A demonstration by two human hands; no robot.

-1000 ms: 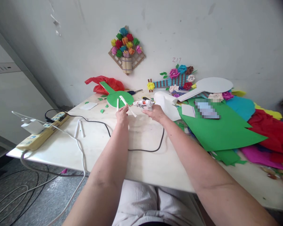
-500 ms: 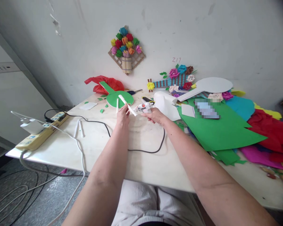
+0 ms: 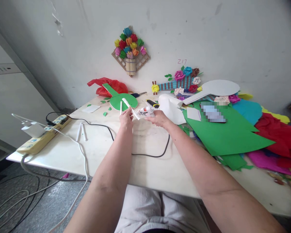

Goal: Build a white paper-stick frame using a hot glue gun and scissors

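Over the table [image 3: 157, 174], I see the left hand [image 3: 126, 119] pinching slim white strips [image 3: 126, 103], while the right hand [image 3: 161, 119] grips a white glue gun [image 3: 146, 111] close beside them. A green paddle-shaped piece [image 3: 123, 102] lies just beyond.

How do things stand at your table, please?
Left hand holding white strip. Right hand gripping glue gun, close to strip. Possible snag: black cord across table.
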